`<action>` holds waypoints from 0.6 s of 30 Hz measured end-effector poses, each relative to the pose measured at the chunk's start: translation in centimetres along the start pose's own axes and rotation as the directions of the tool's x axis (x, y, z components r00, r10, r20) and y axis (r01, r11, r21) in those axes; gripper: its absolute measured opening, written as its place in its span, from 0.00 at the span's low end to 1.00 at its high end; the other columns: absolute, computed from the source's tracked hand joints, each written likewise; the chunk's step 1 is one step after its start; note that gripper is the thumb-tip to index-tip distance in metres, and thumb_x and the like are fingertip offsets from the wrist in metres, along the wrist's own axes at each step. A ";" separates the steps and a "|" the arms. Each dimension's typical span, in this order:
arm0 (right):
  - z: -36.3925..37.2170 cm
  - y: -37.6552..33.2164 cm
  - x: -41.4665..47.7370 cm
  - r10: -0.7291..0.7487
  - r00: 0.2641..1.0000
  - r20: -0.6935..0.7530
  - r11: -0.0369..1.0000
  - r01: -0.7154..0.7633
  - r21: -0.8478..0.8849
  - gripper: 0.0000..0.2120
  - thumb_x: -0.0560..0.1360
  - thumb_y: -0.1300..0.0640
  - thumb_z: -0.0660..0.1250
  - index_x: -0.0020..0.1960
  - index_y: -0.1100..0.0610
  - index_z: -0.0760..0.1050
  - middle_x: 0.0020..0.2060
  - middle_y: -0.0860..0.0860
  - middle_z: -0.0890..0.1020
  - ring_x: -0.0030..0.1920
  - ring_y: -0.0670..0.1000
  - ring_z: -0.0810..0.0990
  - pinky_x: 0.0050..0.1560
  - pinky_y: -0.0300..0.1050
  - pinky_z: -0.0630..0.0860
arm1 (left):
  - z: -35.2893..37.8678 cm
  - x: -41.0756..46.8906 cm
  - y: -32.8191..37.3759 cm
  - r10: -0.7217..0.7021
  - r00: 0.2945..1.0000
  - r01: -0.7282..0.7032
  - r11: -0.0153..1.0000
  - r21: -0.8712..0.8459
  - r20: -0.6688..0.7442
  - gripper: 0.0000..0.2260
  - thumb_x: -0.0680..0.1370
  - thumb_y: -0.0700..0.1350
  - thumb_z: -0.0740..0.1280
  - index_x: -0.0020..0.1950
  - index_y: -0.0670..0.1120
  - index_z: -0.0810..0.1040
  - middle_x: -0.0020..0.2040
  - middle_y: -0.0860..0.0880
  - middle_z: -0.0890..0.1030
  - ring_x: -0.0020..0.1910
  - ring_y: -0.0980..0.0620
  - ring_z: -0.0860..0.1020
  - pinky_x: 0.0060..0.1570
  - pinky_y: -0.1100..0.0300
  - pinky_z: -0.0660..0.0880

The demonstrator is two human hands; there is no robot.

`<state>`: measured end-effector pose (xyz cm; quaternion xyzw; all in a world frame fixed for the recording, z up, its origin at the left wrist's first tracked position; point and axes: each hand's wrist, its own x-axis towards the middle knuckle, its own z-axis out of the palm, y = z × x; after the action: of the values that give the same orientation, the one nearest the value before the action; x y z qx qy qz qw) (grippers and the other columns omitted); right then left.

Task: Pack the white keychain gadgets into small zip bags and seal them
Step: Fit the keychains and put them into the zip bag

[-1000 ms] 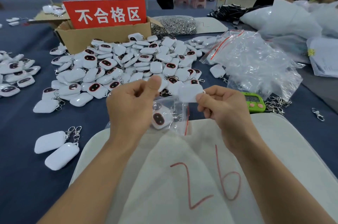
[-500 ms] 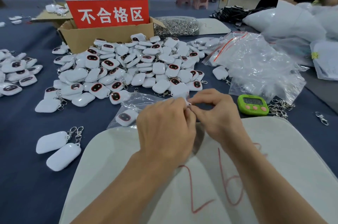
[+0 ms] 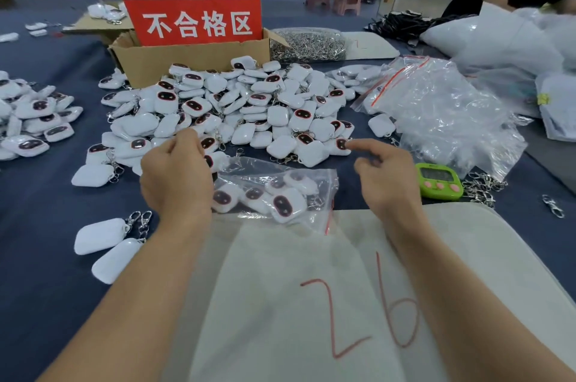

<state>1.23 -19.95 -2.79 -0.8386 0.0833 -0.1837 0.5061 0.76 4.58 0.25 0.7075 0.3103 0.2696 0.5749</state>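
Progress: one bag (image 3: 280, 191) lies flat between the hands, with several gadgets inside. Its red zip strip is on the near-right edge. Whether the seal is fully closed cannot be told. Neither hand touches it.

Left to do, judging by the stock: most of the job. The big loose pile (image 3: 249, 107) sits just beyond the bag, a second pile (image 3: 31, 119) far left and two gadgets (image 3: 106, 241) near left. The empty bags (image 3: 442, 107) are stacked to the right.

Left hand (image 3: 176, 176): fingers curled, thumb against forefinger. It can't be told if anything is pinched. Right hand (image 3: 386, 185): forefinger straight out toward the pile, other fingers curled, holding nothing.

Room: the pad (image 3: 467, 257) marked 26 covers the near side. The timer (image 3: 439, 180) is just right of the right hand and loose clips (image 3: 483, 188) lie beyond it. The box (image 3: 193, 60) closes off the far side. There is bare blue cloth (image 3: 40, 225) near left.
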 end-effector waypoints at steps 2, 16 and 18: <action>0.8 -0.2 1.1 -0.014 0.996 0.089 0.998 0.020 -0.056 0.23 0.79 0.67 0.60 0.60 0.44 0.84 0.38 0.42 0.81 0.27 0.41 0.70 0.28 0.31 0.65 | 0.3 0.2 -0.2 -0.042 0.998 0.042 0.999 -0.013 0.036 0.10 0.67 0.51 0.63 0.26 0.50 0.74 0.21 0.54 0.68 0.24 0.54 0.65 0.34 0.53 0.66; 1.4 -0.4 1.7 -0.163 0.898 0.409 0.879 0.320 -0.353 0.16 0.82 0.60 0.64 0.68 0.51 0.80 0.64 0.48 0.80 0.65 0.49 0.74 0.62 0.36 0.63 | 1.0 -0.9 -0.4 0.348 0.931 -0.362 0.914 0.181 0.106 0.16 0.72 0.49 0.60 0.27 0.45 0.61 0.22 0.50 0.60 0.27 0.51 0.59 0.31 0.54 0.59; 1.0 -0.2 1.5 -0.146 0.952 0.270 0.922 0.230 -0.312 0.11 0.83 0.60 0.62 0.57 0.55 0.83 0.53 0.52 0.85 0.54 0.52 0.78 0.51 0.41 0.68 | 1.1 -1.0 -0.3 0.345 0.932 -0.361 0.916 0.176 0.113 0.17 0.72 0.49 0.60 0.27 0.45 0.61 0.22 0.51 0.60 0.27 0.51 0.59 0.31 0.54 0.60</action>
<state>2.95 -19.48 -2.68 -0.9334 -0.0298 -0.1109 0.3400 0.84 3.17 -0.31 0.8146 0.1791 0.3090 0.4570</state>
